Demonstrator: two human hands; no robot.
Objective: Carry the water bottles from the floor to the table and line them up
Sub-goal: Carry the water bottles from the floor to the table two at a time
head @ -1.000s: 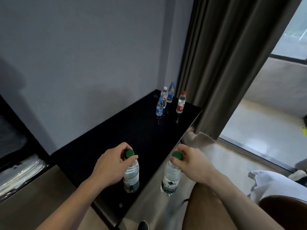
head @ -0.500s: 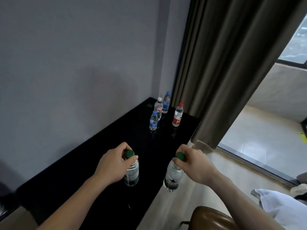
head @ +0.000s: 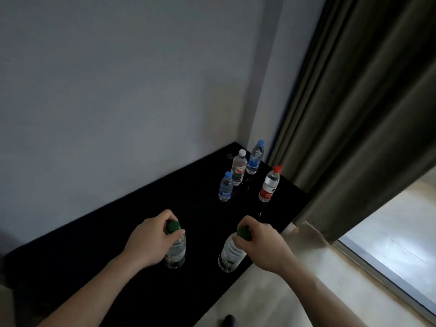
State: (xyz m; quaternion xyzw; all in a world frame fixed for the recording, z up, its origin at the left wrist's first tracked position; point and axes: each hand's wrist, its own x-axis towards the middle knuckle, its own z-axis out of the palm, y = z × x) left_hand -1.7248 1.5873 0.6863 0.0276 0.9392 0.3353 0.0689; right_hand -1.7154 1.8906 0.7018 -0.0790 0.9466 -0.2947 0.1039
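Carrying step, near its end, as I read it: I am holding two green-capped bottles over the black bench, neither visibly set down.

Left hand: fingers curled tight round the neck and cap of the left bottle, thumb across the front. The bottle is hanging upright below the hand; I cannot tell whether its base is touching the bench.

Right hand: clamped the same way over the cap of the right bottle. This one is tilting, its base swinging in toward the left hand. It is hanging just inside the bench's near edge, with pale floor beneath the wrist.

Ahead of both hands, well apart from them, four bottles are standing upright at the far end of the bench: a small blue-capped bottle nearest, a white-capped bottle just behind it, a tall blue-capped bottle farthest, and a red-capped bottle off toward the right-hand side by the curtain. They are forming a loose cluster, not a clean row.

Next move, my judgement: reach forward, straighten the right bottle, set both bases down beside the group, then release. The red-capped one probably needs shifting into line.
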